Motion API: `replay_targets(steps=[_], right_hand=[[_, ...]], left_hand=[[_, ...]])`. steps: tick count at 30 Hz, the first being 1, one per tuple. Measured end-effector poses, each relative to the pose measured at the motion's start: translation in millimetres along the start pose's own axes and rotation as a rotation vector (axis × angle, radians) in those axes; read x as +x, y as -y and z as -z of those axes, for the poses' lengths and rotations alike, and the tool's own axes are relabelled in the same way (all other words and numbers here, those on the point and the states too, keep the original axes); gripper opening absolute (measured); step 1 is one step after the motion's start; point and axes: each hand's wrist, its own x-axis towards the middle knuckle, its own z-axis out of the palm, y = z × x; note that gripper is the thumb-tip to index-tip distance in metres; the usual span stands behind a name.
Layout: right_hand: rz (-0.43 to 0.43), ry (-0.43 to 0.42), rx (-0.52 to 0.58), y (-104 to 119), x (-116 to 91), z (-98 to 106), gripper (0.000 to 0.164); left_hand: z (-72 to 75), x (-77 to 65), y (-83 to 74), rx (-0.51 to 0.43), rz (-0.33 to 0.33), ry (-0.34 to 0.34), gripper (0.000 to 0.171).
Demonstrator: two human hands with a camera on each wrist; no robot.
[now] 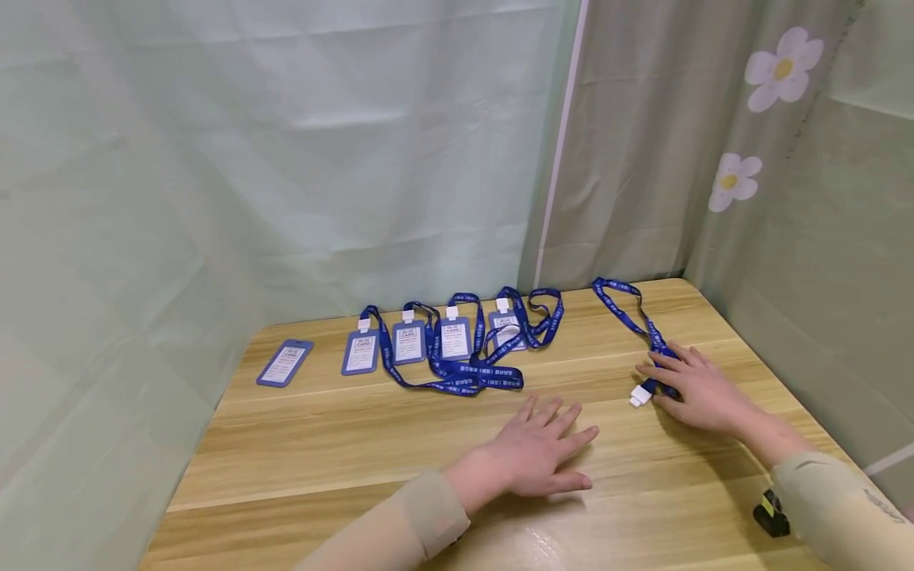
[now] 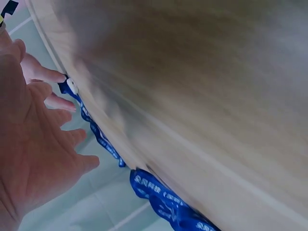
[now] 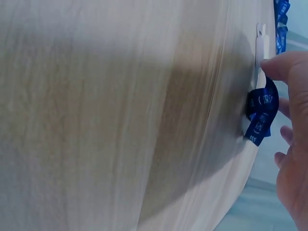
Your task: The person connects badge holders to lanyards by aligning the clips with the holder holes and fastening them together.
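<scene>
My left hand (image 1: 535,452) is held over the front middle of the table with its fingers spread, and nothing is in it. On the right, my right hand (image 1: 703,392) lies over part of a loose blue lanyard (image 1: 621,309) with its fingers extended. The lanyard's white clip (image 1: 640,395) sticks out beside that hand and bears no badge; in the right wrist view the thumb is close to the clip (image 3: 261,53). At the far left lies a blue badge holder (image 1: 285,363) without a lanyard. Several badges (image 1: 409,342) with lanyards stand in a row along the back.
Their blue straps (image 1: 493,377) overlap in front of the row. The wooden table (image 1: 300,444) meets pale curtains (image 1: 343,159) at its back and sides. A small black and yellow object (image 1: 771,514) shows by the right sleeve.
</scene>
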Motion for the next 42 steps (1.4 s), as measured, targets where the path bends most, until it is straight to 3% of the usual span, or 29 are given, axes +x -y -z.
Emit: replay_targets(steps=[10, 13, 15, 18, 21, 23, 26, 29, 31, 34, 37, 39, 42], right_hand=[[0.070, 0.007, 0.010, 7.1, 8.6, -7.2, 0.034], [0.039, 0.017, 0.051, 10.1, 12.9, -8.0, 0.032], [-0.019, 0.012, 0.135, 12.2, 16.5, -7.9, 0.032], [-0.176, -0.003, 0.386, 14.1, 22.0, -0.4, 0.039], [-0.321, -0.082, 0.705, 9.5, 27.7, 17.0, 0.049], [-0.370, -0.199, 0.964, 3.8, 31.6, 32.2, 0.043], [-0.374, -0.445, 1.344, -4.0, 38.3, 59.4, 0.024], [-0.341, -0.721, 1.576, -5.6, 46.2, 94.0, 0.012], [-0.312, -0.888, 1.600, -4.7, 51.4, 118.6, 0.013], [-0.267, -1.086, 1.550, -3.5, 58.1, 152.9, 0.018], [-0.216, -1.180, 1.494, -2.6, 64.3, 173.7, 0.020], [-0.232, -1.138, 1.429, -1.7, 67.1, 174.5, 0.021], [-0.356, -0.873, 1.158, 2.4, 64.1, 152.6, 0.027]], left_hand=[[-4.6, 13.1, -12.9, 0.003, -0.002, 0.027, 0.076], [-4.5, 14.2, -13.5, -0.005, -0.002, 0.031, 0.076], [-4.6, 14.5, -13.4, -0.010, -0.002, 0.033, 0.076], [-5.2, 14.9, -13.0, -0.011, 0.002, 0.036, 0.076], [-5.0, 15.1, -12.8, -0.013, 0.008, 0.035, 0.076], [-4.5, 15.0, -12.4, -0.018, 0.013, 0.039, 0.076], [-3.9, 14.8, -11.4, -0.025, 0.017, 0.039, 0.075], [-3.3, 14.6, -10.4, -0.029, 0.019, 0.038, 0.076], [-3.2, 14.7, -10.1, -0.032, 0.016, 0.035, 0.077], [-2.9, 15.3, -9.9, -0.028, 0.012, 0.028, 0.077], [-2.5, 15.6, -9.5, -0.025, 0.014, 0.020, 0.077], [-2.4, 15.6, -9.2, -0.026, 0.016, 0.017, 0.077], [-2.7, 15.0, -9.0, -0.034, 0.015, 0.022, 0.077]])
